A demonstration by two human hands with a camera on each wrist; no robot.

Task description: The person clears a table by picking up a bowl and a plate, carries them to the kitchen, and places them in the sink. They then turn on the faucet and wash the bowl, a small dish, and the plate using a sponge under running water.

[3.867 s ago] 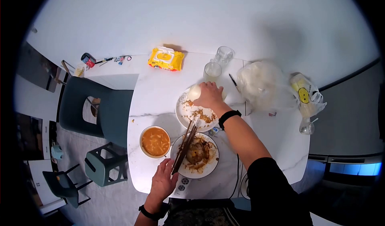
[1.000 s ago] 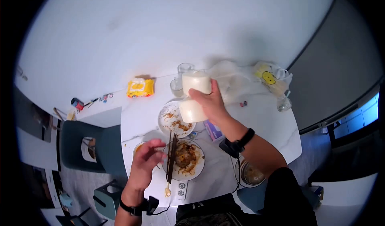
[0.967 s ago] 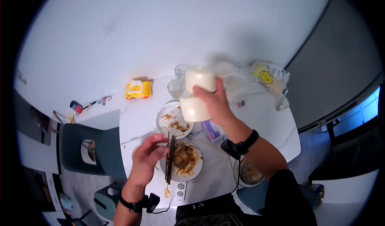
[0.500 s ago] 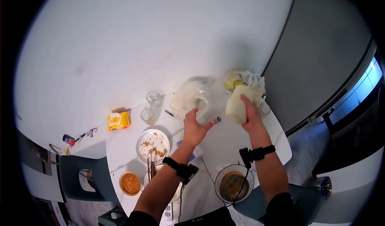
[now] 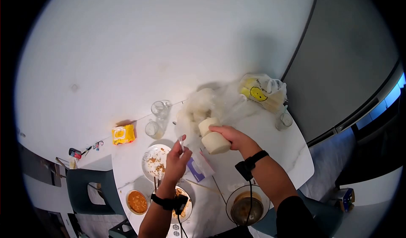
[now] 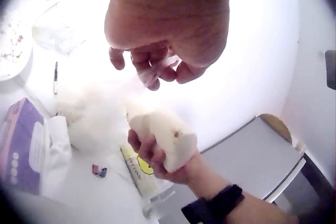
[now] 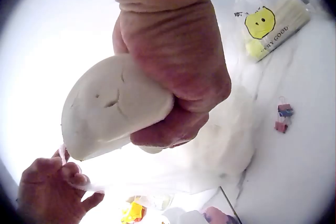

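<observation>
A pair of white steamed buns (image 5: 216,142), joined side by side, is gripped in my right hand (image 5: 236,137) in front of a clear plastic bag (image 5: 203,107). Cracks mark the flat face of one steamed bun in the right wrist view. More pale, rounded shapes show through the bag's film. My left hand (image 5: 176,162) pinches the bag's edge between thumb and fingers, as the left wrist view shows from above. The film stretches from those fingers behind the steamed buns in the right wrist view.
A purple tissue box (image 5: 198,166) lies below the steamed buns. Nearby are a food-smeared plate (image 5: 149,164), a soup bowl (image 5: 137,202), a glass bowl (image 5: 230,204) and two glasses (image 5: 152,130). A smiley-printed bag (image 5: 258,93) stands behind, with binder clips (image 7: 283,113) on the table.
My right hand carried the steamed buns from over the plate to the table's right side, then back left before the bag. My left hand, open half a second ago, now pinches the bag's edge.
</observation>
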